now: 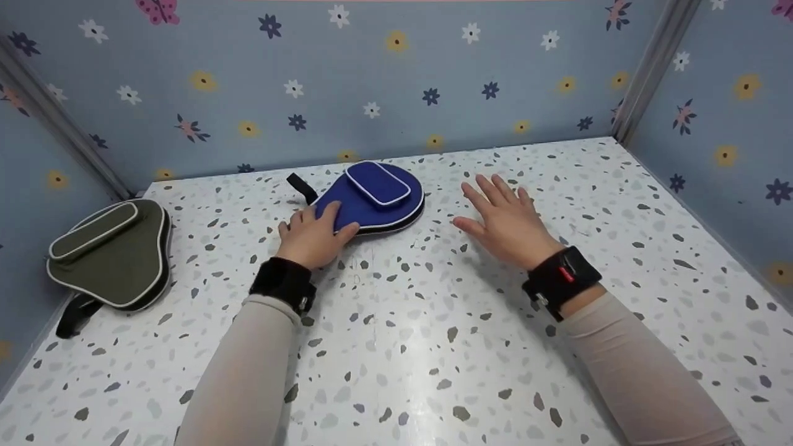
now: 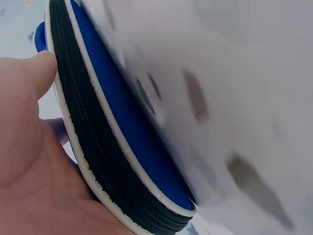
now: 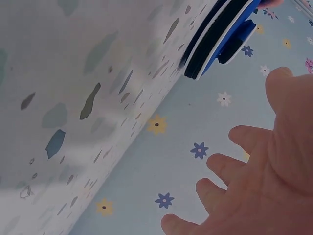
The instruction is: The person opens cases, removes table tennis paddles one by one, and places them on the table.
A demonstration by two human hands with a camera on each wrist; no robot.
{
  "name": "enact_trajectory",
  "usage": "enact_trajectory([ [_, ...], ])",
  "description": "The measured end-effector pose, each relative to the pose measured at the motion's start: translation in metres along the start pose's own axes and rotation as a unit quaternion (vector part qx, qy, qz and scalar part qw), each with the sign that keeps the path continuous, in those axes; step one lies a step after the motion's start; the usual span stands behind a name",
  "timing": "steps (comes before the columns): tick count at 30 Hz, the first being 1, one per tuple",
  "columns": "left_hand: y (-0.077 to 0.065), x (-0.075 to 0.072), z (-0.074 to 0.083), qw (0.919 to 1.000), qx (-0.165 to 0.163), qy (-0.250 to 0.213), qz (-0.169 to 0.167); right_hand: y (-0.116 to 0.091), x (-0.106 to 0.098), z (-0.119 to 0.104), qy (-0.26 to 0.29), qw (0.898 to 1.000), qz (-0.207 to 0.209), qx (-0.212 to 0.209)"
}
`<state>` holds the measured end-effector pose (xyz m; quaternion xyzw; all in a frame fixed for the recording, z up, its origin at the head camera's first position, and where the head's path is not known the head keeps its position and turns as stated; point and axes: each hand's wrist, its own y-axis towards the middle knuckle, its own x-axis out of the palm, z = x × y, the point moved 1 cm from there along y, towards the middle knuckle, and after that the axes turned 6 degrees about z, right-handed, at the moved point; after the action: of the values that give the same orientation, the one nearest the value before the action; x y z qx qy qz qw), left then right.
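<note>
A blue table tennis paddle case (image 1: 359, 201) with white piping lies on the speckled table, its ball pocket (image 1: 379, 183) facing up and a black strap (image 1: 302, 188) sticking out at the left. My left hand (image 1: 311, 238) grips its narrow near-left end, thumb along the edge and fingers over the top. In the left wrist view, the case's black zip (image 2: 93, 122) runs beside the palm. My right hand (image 1: 509, 224) hovers to the right of the case, fingers spread and holding nothing. The right wrist view shows those spread fingers (image 3: 222, 166) apart from the case.
An olive green paddle case (image 1: 114, 257) with white piping lies at the table's left side, its black strap (image 1: 77, 314) toward the near left. Flower-patterned panels (image 1: 372, 74) wall the table at the back and both sides.
</note>
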<state>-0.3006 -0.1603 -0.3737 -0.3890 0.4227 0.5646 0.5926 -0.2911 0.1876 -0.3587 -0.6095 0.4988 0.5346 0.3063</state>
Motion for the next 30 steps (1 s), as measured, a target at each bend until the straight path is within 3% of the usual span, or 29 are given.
enact_trajectory([
  [19, -0.003, 0.016, 0.039, 0.9989, 0.045, -0.009, -0.006, -0.001, -0.001, 0.001, 0.0, 1.0, -0.003, -0.006],
  [30, -0.005, 0.023, 0.055, 0.9955, 0.093, 0.005, -0.019, 0.0, 0.001, 0.004, 0.006, 1.0, -0.006, -0.011],
])
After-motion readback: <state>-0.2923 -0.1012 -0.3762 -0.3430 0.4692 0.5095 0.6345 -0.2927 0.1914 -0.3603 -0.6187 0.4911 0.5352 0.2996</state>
